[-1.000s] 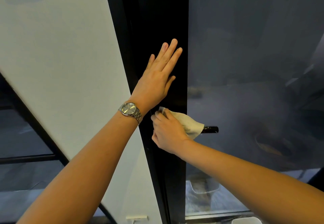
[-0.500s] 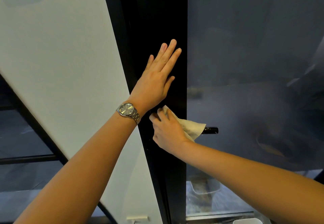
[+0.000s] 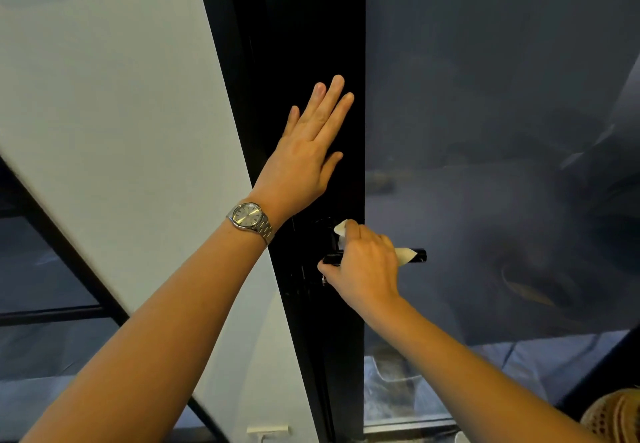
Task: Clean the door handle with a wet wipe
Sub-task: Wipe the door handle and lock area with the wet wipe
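Where your left hand (image 3: 304, 158) rests: flat on the black door frame (image 3: 311, 26) above the door handle (image 3: 418, 255), fingers straight and together, holding nothing; watch (image 3: 247, 215) at the wrist.
Your wet wipe (image 3: 404, 254): wrapped round the door handle, corners showing either side of your fist.
Your right hand (image 3: 367, 266): fingers curled over wipe and handle, forearm reaching in from lower right.
Step in hand: slide outward to the bare black tip, squeezing all round; brace the door with your left.
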{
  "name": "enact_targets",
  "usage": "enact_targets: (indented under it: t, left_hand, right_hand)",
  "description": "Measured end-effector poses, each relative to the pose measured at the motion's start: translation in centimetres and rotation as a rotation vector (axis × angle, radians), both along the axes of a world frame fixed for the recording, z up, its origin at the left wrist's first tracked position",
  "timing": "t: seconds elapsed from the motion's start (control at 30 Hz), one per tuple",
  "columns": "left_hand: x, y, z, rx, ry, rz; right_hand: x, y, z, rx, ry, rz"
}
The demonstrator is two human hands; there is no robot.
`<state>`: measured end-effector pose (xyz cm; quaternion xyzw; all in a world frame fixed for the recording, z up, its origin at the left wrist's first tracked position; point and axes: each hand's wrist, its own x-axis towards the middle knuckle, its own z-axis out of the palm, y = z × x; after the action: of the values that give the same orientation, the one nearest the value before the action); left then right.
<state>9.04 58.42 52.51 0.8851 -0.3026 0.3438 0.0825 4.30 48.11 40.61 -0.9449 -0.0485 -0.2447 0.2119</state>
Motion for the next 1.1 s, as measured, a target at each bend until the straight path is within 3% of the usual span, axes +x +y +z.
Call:
enact_targets:
  t: [0.2, 0.4, 0.5, 0.57, 0.67, 0.77, 0.97, 1.1]
  left_hand:
    - [0.1, 0.0, 0.0, 0.017, -0.002, 0.003]
    - [0.0, 0.0, 0.1, 0.02, 0.012, 0.001]
    - [-0.1, 0.2, 0.3, 0.025, 0.028, -0.012]
    - [-0.2, 0.2, 0.4, 0.025, 0.041, -0.019]
    - [-0.3, 0.2, 0.4, 0.017, 0.043, -0.018]
    - [-0.3, 0.1, 0.4, 0.016, 0.04, -0.019]
    - [-0.3, 0.1, 0.3, 0.024, 0.036, -0.009]
    - [-0.2, 0.0, 0.2, 0.028, 0.031, 0.007]
  right_hand:
    - [0.3, 0.1, 0.1, -0.147, -0.067, 0.074]
    - [1.0, 2.2, 2.2, -0.68, -0.116, 0.147]
    - [1.3, 3.2, 2.3, -0.81, -0.092, 0.179]
    - [1.5, 3.3, 2.5, -0.769, -0.069, 0.158]
    - [1.3, 2.5, 2.5, -0.501, -0.003, 0.137]
    - [0.4, 1.5, 1.6, -0.279, -0.081, 0.105]
    - [-0.8, -2.1, -2.0, -0.277, -0.308, 0.143]
    - [-1.6, -6.2, -1.2, -0.171, -0.1, 0.067]
